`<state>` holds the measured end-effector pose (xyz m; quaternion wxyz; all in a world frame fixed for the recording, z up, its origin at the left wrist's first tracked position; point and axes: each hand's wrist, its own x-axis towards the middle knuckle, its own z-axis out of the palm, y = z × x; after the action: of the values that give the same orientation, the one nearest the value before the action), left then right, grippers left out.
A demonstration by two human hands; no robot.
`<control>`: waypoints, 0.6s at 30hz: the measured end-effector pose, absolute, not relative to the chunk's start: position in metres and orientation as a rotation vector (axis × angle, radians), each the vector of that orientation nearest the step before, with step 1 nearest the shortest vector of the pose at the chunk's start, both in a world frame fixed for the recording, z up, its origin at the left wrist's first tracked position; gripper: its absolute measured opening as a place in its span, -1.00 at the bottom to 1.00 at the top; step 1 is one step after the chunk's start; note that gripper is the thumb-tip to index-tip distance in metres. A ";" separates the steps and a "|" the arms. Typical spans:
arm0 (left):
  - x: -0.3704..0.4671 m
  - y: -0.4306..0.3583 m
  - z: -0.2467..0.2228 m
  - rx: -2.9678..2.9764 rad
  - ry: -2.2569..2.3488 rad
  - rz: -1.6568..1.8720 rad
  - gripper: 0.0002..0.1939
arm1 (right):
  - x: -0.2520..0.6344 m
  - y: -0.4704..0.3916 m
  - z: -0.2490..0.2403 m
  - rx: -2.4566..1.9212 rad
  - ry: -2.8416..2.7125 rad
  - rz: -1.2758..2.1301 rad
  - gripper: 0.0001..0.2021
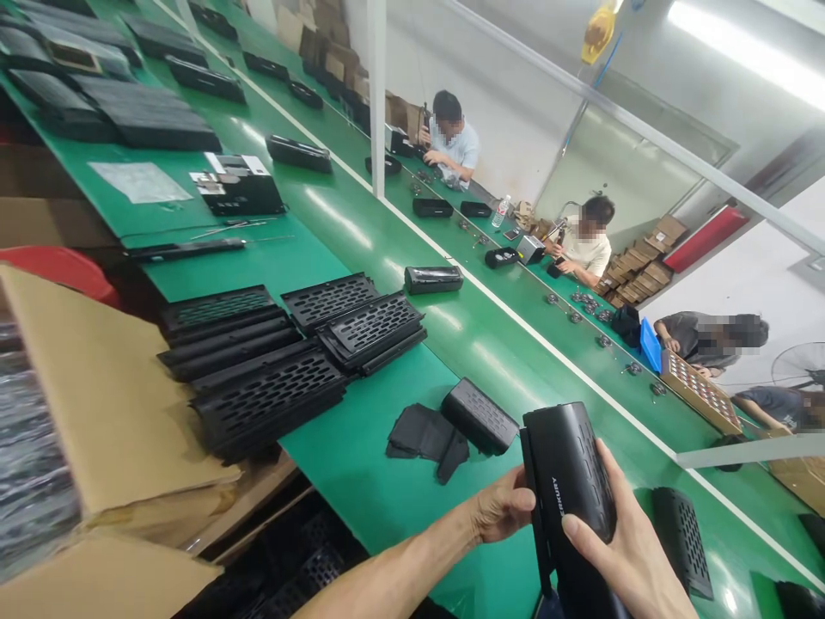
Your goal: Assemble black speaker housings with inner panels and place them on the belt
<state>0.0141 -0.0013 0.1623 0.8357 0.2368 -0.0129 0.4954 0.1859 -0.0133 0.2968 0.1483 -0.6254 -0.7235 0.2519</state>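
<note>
A long black casing [571, 481] with white lettering stands tilted near the lower right of the view. My right hand [635, 533] wraps round its right side, thumb across the front. At its left edge, my left hand [509, 507] pinches a thin black panel [536, 507] that lies along the casing. Just behind the casing, a black perforated housing [480, 415] lies on the green table. Beside that housing are dark cloth-like pieces [425, 437]. A slotted black cover [683, 537] rests to the right of my right hand. The fingertips behind the casing are hidden.
Stacked slotted black panels [277, 387] lie at left centre, near an open cardboard box [83, 387]. A screwdriver-like tool [186, 249] is farther back. Black units sit along the green conveyor [503, 344]. Several people work on its far side. A white post [377, 103] rises at the conveyor.
</note>
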 end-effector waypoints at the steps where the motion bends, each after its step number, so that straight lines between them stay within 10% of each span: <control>1: 0.014 -0.001 0.163 0.508 -0.031 1.053 -0.26 | 0.185 -0.014 0.296 -1.783 -2.093 0.715 -0.03; 18: 0.024 0.021 0.156 0.455 0.070 1.107 -0.27 | 0.177 0.002 0.312 -1.777 -2.052 0.909 0.07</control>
<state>0.0242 0.0208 0.1557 0.8257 0.2143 0.0330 0.5208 0.1770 0.0020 0.3121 0.1389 -0.6147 -0.7100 0.3144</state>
